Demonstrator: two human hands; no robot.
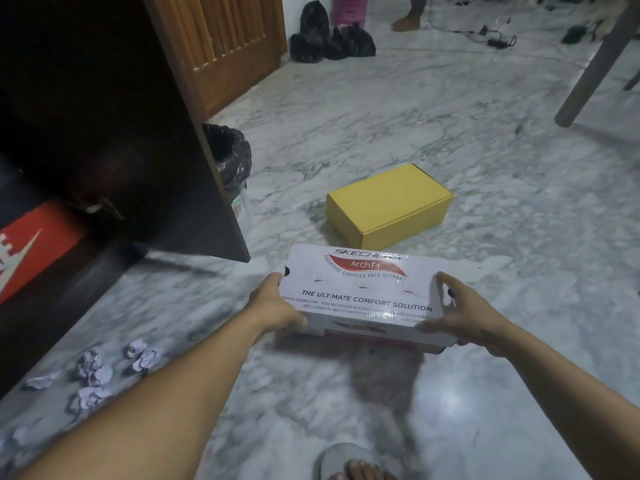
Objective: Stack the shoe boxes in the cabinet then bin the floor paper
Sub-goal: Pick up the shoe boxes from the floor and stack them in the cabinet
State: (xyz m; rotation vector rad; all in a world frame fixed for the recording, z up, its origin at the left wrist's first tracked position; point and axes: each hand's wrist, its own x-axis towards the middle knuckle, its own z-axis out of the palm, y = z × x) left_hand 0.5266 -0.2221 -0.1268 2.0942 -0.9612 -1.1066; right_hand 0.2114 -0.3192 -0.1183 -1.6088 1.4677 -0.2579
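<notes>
A white Skechers shoe box [363, 292] is held just above the marble floor, its shadow beneath it. My left hand [277, 306] grips its left end and my right hand [460, 313] grips its right end. Behind it a plain yellow box [389, 206] lies on the floor. An orange shoe box [31, 247] sits inside the dark cabinet [104, 133] at the left. Several crumpled paper balls [93, 368] lie on the floor at the lower left. A bin lined with a black bag [230, 157] stands behind the cabinet's side panel.
A wooden door [225, 46] is behind the cabinet. Black bags [329, 39] and a pink basket [349, 8] stand at the far wall. A person's foot [407, 22] and cables [485, 32] are at the back. A furniture leg [595, 64] slants at right. My slippered foot [349, 462] is at the bottom.
</notes>
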